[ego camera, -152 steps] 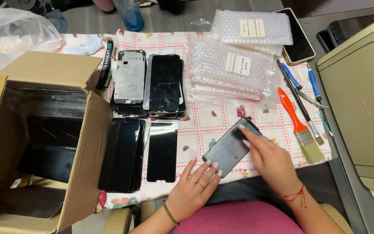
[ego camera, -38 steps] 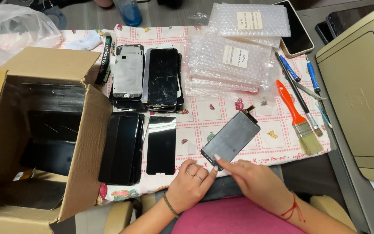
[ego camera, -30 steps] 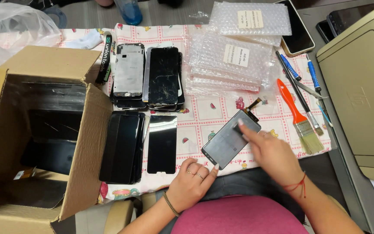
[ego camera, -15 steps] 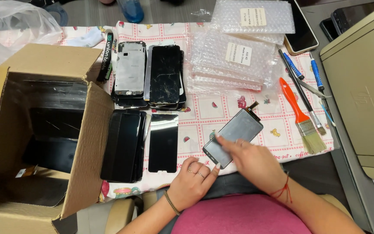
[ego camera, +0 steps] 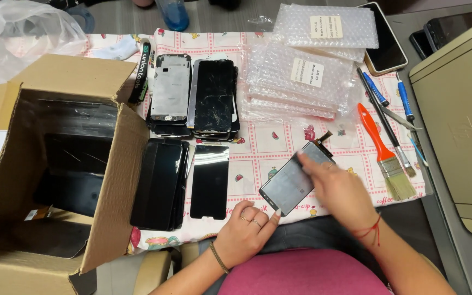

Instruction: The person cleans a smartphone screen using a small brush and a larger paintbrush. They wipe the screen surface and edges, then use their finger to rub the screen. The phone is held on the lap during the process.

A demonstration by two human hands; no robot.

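Observation:
A grey phone screen panel (ego camera: 289,182) is tilted above the patterned tablecloth (ego camera: 258,147) near the table's front edge. My left hand (ego camera: 245,229) grips its lower corner with the fingertips. My right hand (ego camera: 338,188) lies on the panel's upper right part, fingers flat across the glass. A short flex cable sticks out at the panel's top corner.
An open cardboard box (ego camera: 55,164) with dark screens stands at left. Stacks of black screens (ego camera: 162,183), a single screen (ego camera: 210,180) and two more stacks (ego camera: 195,95) lie ahead. Bubble-wrap packs (ego camera: 301,71), an orange brush (ego camera: 386,150), screwdrivers and a phone (ego camera: 386,41) sit right.
My right hand has slid back and forth over the panel, from its lower end up to its upper part. The left hand has kept its hold on the lower corner.

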